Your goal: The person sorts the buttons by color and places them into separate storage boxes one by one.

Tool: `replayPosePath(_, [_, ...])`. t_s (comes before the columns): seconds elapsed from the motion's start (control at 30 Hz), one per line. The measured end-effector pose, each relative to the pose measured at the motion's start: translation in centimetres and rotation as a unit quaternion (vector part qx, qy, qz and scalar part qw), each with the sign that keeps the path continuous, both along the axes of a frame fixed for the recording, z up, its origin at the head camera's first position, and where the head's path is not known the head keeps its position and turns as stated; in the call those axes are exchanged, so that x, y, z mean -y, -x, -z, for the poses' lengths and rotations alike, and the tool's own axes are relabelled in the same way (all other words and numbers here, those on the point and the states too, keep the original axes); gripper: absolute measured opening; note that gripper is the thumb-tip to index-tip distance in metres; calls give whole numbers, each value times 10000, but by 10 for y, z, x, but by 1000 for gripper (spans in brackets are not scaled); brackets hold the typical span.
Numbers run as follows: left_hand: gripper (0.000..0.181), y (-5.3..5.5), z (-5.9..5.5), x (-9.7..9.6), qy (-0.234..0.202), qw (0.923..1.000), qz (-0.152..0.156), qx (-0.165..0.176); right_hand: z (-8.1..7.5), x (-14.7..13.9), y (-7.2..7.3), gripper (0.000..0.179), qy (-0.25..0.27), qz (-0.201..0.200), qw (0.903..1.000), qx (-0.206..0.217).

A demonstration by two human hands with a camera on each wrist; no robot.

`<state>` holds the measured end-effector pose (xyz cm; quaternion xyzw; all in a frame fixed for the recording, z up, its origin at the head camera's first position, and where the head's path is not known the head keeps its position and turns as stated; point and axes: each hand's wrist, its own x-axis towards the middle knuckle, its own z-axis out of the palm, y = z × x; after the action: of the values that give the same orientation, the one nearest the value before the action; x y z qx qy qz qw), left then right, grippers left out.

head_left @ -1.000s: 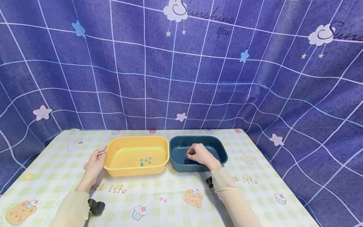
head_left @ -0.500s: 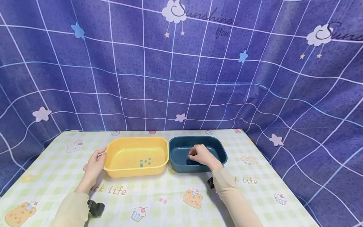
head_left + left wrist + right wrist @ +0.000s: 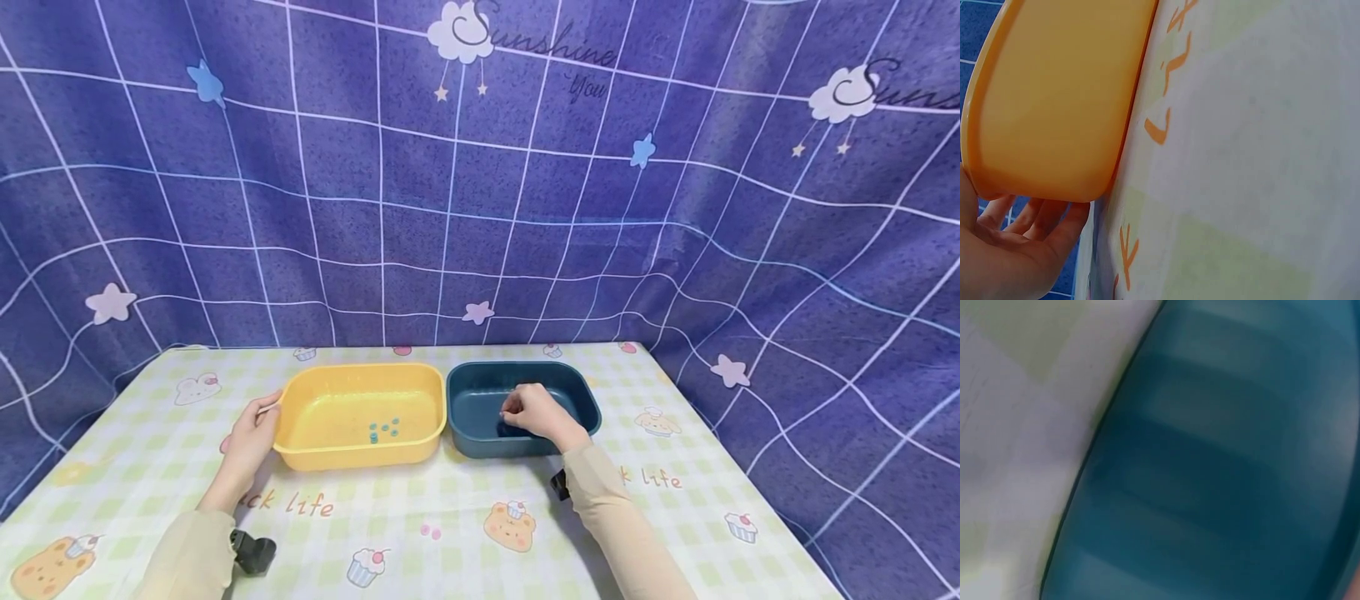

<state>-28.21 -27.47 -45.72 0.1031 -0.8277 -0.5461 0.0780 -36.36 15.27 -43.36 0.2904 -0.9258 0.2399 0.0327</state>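
At the left end of the yellow plastic tub point(image 3: 352, 457), my left hand point(image 3: 252, 435) holds the rim; the left wrist view shows its thumb at the edge and its fingers point(image 3: 1047, 219) behind the end wall. Several small blue-green, bead-like pieces point(image 3: 386, 427) lie on that tub's floor toward the front right. My right hand point(image 3: 537, 412) is over the dark teal tub point(image 3: 506, 447), thumb and index finger brought together, other fingers curled. I cannot tell whether something tiny sits between those fingertips. In the right wrist view the teal wall point(image 3: 1210, 475) fills most of the picture.
Both tubs stand side by side, ends close together, on a table with a checked, cartoon-printed cloth point(image 3: 420, 558). A blue grid-patterned curtain point(image 3: 420, 208) hangs behind the table. A black wrist camera point(image 3: 253, 552) sits under the left sleeve.
My right hand has shifted very slightly to the right over the teal tub, its fingertips still together. The left hand, both tubs and the small pieces stay in place.
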Motion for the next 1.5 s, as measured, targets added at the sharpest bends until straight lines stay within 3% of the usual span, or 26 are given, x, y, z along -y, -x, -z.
replayPosePath(0.3, [52, 0, 1, 0, 155, 9998, 19, -141, -2, 1, -1, 6, 27, -60, 10000, -68])
replayPosePath(0.93, [53, 2, 3, -1, 148, 9997, -210, 28, -3, 3, -3, 4, -15, 2, 10000, -55])
replayPosePath(1.23, [54, 1, 2, -1, -170, 9996, -215, 66, -5, 5, -5, 5, -17, -10, 10000, -81])
replayPosePath(1.5, [54, 1, 2, -1, -175, 9997, -192, 6, -10, 10, -7, 7, 125, -231, 9992, -301])
